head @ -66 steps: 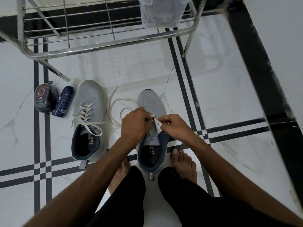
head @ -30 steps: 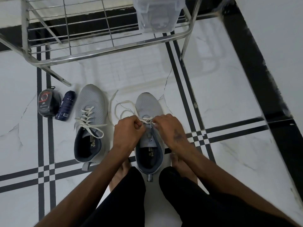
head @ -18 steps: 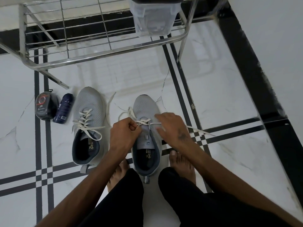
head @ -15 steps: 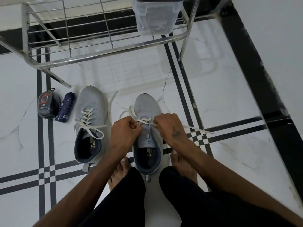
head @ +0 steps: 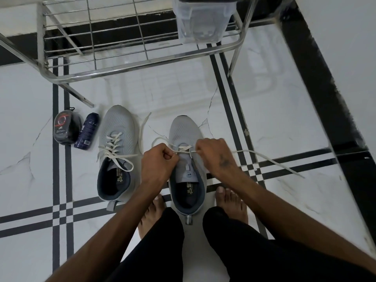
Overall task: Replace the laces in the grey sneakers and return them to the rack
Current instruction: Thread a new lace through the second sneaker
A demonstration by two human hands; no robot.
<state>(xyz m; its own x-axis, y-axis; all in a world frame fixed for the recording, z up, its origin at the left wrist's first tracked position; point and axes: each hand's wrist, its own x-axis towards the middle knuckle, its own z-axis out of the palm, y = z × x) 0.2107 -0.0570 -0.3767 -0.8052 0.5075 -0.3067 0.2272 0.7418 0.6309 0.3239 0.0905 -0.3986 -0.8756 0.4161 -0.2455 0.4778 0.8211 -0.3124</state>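
In the head view, the right grey sneaker stood on the white tiled floor, toe toward the metal rack and heel between the person's bare feet. The left hand hovered over that sneaker's left side with its fingers curled tight around one run of the white lace; the right hand, over the sneaker's right side, pinched the other run, whose free end trailed away across the black tile stripes to the right of the sneaker. A loop of the lace lay on the floor just left of the sneaker's toe. The left grey sneaker stood just beside the right sneaker on its left, laced, with loose ends draped over its collar. Further left of it lay a dark spray can and a black round case, touching each other. A clear plastic box sat on the rack, beyond the right sneaker's toe.
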